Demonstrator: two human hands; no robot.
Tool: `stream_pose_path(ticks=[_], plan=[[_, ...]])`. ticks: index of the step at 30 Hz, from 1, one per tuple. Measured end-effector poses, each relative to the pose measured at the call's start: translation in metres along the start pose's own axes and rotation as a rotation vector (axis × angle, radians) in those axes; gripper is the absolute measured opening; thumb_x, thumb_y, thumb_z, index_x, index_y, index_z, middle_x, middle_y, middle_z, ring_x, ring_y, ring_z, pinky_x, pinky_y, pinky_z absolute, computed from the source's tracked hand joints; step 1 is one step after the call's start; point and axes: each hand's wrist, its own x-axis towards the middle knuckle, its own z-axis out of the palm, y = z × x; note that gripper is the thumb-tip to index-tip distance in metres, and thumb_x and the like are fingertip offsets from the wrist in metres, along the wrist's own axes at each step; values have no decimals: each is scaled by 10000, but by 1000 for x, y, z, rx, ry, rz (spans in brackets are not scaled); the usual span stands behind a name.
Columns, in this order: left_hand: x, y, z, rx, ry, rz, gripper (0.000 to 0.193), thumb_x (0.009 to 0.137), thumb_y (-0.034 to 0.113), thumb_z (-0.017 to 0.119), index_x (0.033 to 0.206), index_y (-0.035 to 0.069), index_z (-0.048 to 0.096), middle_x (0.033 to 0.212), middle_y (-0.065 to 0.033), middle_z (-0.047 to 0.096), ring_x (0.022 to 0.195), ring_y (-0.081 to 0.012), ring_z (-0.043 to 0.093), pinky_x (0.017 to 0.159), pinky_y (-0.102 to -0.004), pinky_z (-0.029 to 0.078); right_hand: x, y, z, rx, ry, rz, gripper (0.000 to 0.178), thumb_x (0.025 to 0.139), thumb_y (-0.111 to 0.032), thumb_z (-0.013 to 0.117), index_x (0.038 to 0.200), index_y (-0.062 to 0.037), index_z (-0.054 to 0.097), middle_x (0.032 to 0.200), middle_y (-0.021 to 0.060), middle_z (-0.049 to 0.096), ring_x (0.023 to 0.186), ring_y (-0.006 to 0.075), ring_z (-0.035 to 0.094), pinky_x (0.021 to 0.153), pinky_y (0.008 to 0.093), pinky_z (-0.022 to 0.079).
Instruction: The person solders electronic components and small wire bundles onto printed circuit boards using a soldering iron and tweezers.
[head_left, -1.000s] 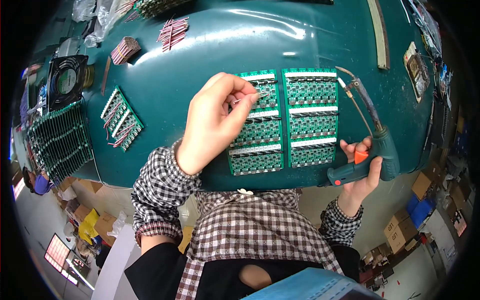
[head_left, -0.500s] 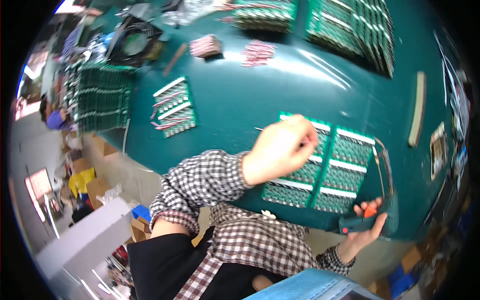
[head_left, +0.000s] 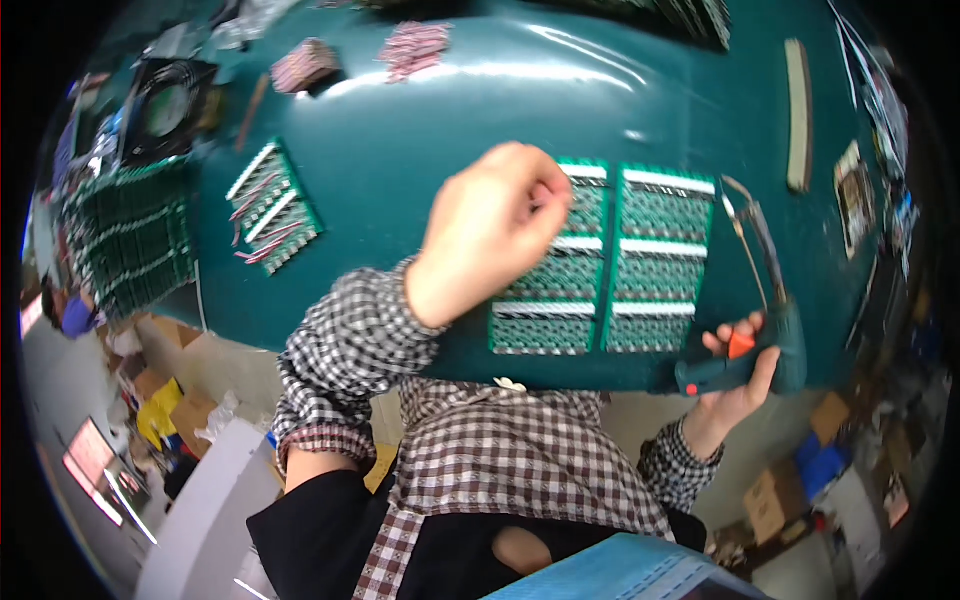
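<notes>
Left hand: left hand (head_left: 487, 232) is curled in a loose fist, lifted over the near-left green board panel (head_left: 553, 268); I cannot tell if it pinches anything.
Right hand: right hand (head_left: 737, 375) is wrapped tight round the dark green soldering gun (head_left: 752, 345), with the thumb by its orange trigger (head_left: 740, 344).
Gun tip: the long thin tip points away from the right hand, just beside the right green board panel (head_left: 656, 262).
Panels: two green panels lie side by side between the hands on the green table (head_left: 420, 120), each with white strips across it.
Labels: a small flat card (head_left: 853, 195) with a picture lies beyond the right hand, near the table edge.
Stick: a long pale bar (head_left: 797, 112) lies far beyond the right hand.
Left side: a small green board with red wires (head_left: 271, 207) lies left of the left hand; a big stack of green boards (head_left: 125, 245) lies further left.
Far side: two pink little piles (head_left: 412, 47) and a black fan (head_left: 165, 110) sit far beyond the left hand.
Boxes: brown cardboard boxes (head_left: 775, 500) sit on the floor below the right hand; what is inside is hidden.
</notes>
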Motion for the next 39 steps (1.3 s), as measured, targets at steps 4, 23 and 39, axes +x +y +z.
stream_pose_path(ticks=[4, 23, 39], plan=[[7, 0, 5, -48, -7, -13, 86, 756, 52, 657, 830, 22, 627, 754, -53, 597, 575, -116, 553, 552, -246, 469, -3, -3, -4, -1, -24, -34, 480, 974, -344, 483, 1239, 55, 453, 1023, 136, 606, 927, 255, 629, 788, 392, 581], [0, 24, 36, 258, 22, 243, 117, 752, 25, 677, 824, 59, 591, 738, -36, 576, 584, -134, 552, 526, -260, 447, -6, 8, 7, -59, 6, -28, 448, 943, -349, 534, 1168, 37, 503, 984, 101, 615, 916, 248, 628, 1038, 532, 384], [11, 5, 65, 286, 125, 339, 134, 682, 18, 669, 743, 68, 562, 672, -38, 545, 573, -199, 570, 515, -311, 454, -21, -8, 25, -268, 94, -32, 476, 878, -234, 626, 1179, 113, 503, 962, 175, 632, 818, 293, 672, 742, 423, 599]])
